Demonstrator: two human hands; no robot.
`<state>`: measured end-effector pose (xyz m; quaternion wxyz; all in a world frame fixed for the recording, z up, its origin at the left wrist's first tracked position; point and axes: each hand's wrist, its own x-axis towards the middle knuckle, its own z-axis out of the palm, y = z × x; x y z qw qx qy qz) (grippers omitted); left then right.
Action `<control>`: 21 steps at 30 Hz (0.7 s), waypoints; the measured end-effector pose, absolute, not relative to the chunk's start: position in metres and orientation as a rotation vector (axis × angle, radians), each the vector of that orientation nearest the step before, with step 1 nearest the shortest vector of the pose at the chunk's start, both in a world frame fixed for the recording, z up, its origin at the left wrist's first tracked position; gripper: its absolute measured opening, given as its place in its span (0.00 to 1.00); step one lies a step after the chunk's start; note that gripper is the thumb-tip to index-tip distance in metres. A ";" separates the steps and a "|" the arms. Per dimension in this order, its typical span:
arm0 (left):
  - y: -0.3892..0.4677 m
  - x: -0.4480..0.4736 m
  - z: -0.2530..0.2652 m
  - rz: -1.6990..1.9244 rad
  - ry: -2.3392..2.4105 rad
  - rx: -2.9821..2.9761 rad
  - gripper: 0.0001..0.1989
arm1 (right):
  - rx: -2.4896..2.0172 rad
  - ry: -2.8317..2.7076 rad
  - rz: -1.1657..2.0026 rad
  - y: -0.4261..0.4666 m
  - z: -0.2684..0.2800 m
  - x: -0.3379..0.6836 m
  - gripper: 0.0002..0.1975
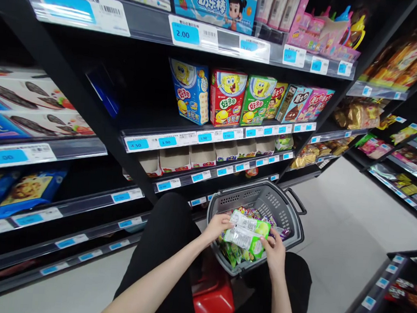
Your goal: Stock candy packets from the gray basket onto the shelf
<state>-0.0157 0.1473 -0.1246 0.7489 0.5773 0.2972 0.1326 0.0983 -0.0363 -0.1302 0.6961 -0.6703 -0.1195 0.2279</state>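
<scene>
Over a grey shopping basket (239, 203), my two hands hold green-and-white candy packets (247, 230) lying flat, one above the other. My left hand (219, 225) pinches their left ends between thumb and fingers. At the right ends, the fingers of my right hand (275, 250) are closed on the green part. Beneath the packets, the basket holds many small wrapped sweets (232, 253), green at the near side and purple or multicoloured at the far side. The packets cover part of this heap.
Ahead stands a dark shelf (188, 140) with cartoon snack boxes (228, 97) and open cardboard trays (175, 159). A red stool (213, 305) shows between my knees. Grey floor (342, 212) runs to the right, with another rack (367, 297) at the lower right.
</scene>
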 end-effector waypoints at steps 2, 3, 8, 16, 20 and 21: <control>0.148 -0.016 -0.120 0.291 0.635 1.312 0.08 | -1.525 -0.266 0.507 -0.036 -0.128 0.098 0.14; 0.148 -0.017 -0.118 0.286 0.627 1.314 0.08 | -1.528 -0.268 0.510 -0.036 -0.127 0.098 0.12; 0.147 -0.020 -0.112 0.286 0.559 1.158 0.11 | -1.423 -0.361 0.431 -0.039 -0.120 0.098 0.12; 0.149 -0.017 -0.122 0.401 0.583 1.113 0.32 | -1.439 -0.223 0.418 -0.033 -0.125 0.096 0.23; 0.149 -0.017 -0.124 0.328 0.598 1.022 0.31 | -1.307 -0.145 0.581 -0.031 -0.133 0.096 0.26; 0.149 -0.017 -0.124 0.293 0.601 1.034 0.29 | -1.297 -0.135 0.601 -0.032 -0.136 0.096 0.24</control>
